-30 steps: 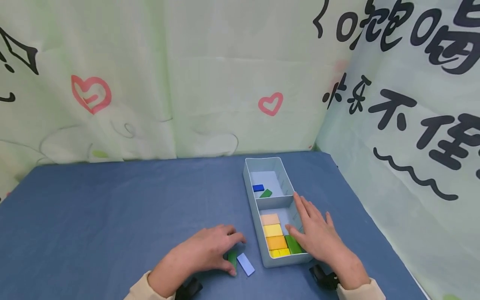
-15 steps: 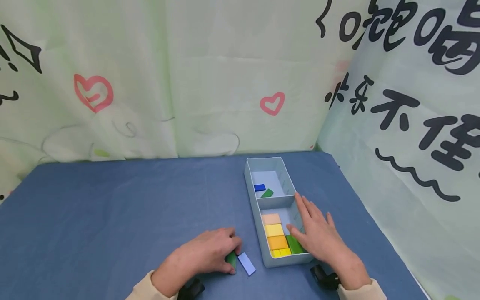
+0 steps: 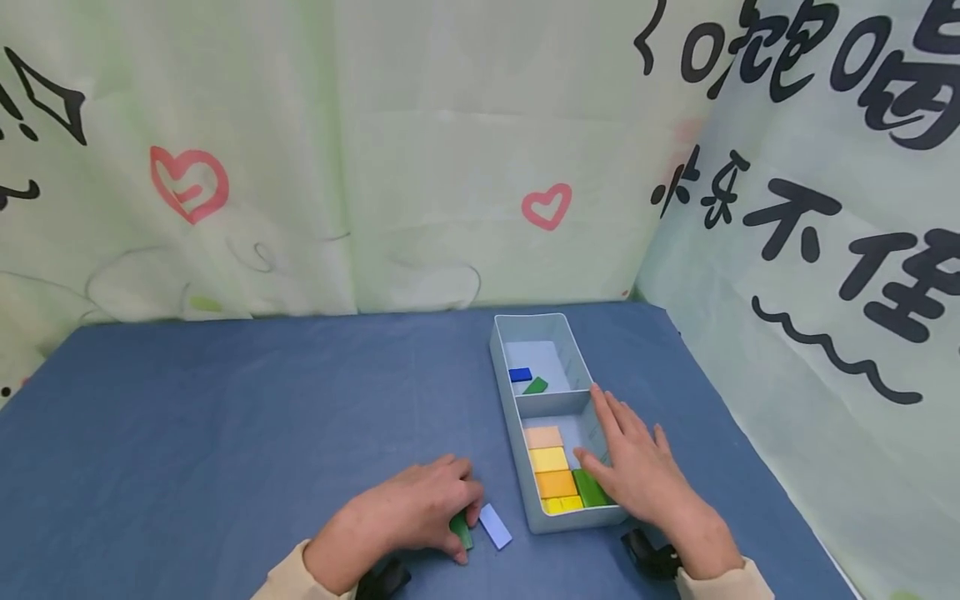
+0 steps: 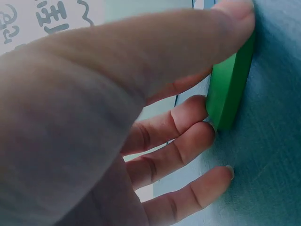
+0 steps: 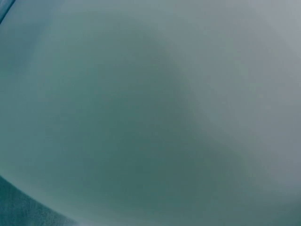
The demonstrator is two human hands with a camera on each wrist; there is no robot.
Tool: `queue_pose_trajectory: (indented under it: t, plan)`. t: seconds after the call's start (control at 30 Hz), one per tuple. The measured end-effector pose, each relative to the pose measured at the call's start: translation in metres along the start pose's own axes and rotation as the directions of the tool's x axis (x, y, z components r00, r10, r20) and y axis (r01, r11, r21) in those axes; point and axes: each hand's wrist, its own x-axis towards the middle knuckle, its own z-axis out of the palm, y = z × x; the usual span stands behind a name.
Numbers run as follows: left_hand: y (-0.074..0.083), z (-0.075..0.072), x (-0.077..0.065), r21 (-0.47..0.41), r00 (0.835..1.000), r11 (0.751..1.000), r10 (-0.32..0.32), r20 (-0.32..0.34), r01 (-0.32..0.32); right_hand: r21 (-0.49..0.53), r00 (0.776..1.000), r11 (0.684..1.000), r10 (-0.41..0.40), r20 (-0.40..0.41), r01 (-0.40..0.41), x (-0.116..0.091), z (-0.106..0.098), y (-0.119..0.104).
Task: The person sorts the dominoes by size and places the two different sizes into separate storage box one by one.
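Observation:
In the head view my left hand [image 3: 416,508] is low over the cloth. Its thumb and fingers pinch a green block [image 3: 461,531], whose green face [image 4: 228,87] appears between thumb and fingertips in the left wrist view. Just right of it lies a light-blue block [image 3: 495,527]. My right hand [image 3: 645,471] rests on the right rim of a grey-blue two-compartment box [image 3: 513,450], its fingers fairly straight. Inside the near compartment are a peach block [image 3: 543,437], a pale yellow block [image 3: 549,459], an orange block [image 3: 556,483], bright yellow pieces [image 3: 562,504] and a green block [image 3: 590,489].
The box's far compartment holds a dark-blue block [image 3: 520,375] and a small green piece [image 3: 536,386]. Blue cloth [image 3: 262,417] covers the table. Printed curtains [image 3: 435,167] hang behind and to the right. A blurred pale surface [image 5: 141,117] fills most of the right wrist view.
My left hand's fingers have closed in on the green block, which has turned a little. The right hand keeps its place on the box rim. The view has shifted slightly.

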Motion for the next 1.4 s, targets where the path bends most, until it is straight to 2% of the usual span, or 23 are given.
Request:
queue_pose_trajectory:
  t: [0.3, 0.53, 0.7, 0.9, 1.1, 1.27, 1.4]
  plan:
    - [0.0, 0.003, 0.001, -0.039, 1.0, 0.999, -0.009, -0.011, 0.008, 0.014, 1.0, 1.0, 0.0, 0.014, 0.0, -0.002, 0.001, 0.001]
    - [-0.003, 0.001, 0.003, -0.039, 0.998, 0.999, 0.026, -0.049, -0.028, 0.012, 1.0, 1.0, -0.004, 0.002, 0.004, -0.001, 0.0, 0.003]
    - [-0.004, -0.002, 0.004, -0.055, 0.998, 0.998, 0.023, -0.054, -0.026, 0.017, 1.0, 1.0, 0.0, 0.017, 0.0, -0.001, -0.001, 0.004]
    - [-0.005, -0.005, 0.004, -0.066, 0.988, 0.995, 0.067, -0.137, -0.076, 0.01, 1.0, 1.0, 0.005, 0.0, -0.005, -0.001, -0.002, 0.004]
    - [-0.006, -0.007, 0.005, -0.03, 0.97, 0.993, 0.102, -0.223, -0.111, 0.018, 1.0, 1.0, 0.006, 0.002, -0.006, -0.001, -0.001, 0.004]
    - [-0.009, -0.012, 0.005, 0.037, 0.934, 0.986, 0.167, -0.316, -0.164, 0.015, 1.0, 1.0, -0.008, -0.014, 0.008, -0.001, 0.001, 0.002]
    - [-0.011, -0.017, 0.006, 0.095, 0.907, 0.976, 0.218, -0.361, -0.197, 0.015, 1.0, 1.0, -0.001, -0.01, 0.001, -0.001, 0.002, 0.001]
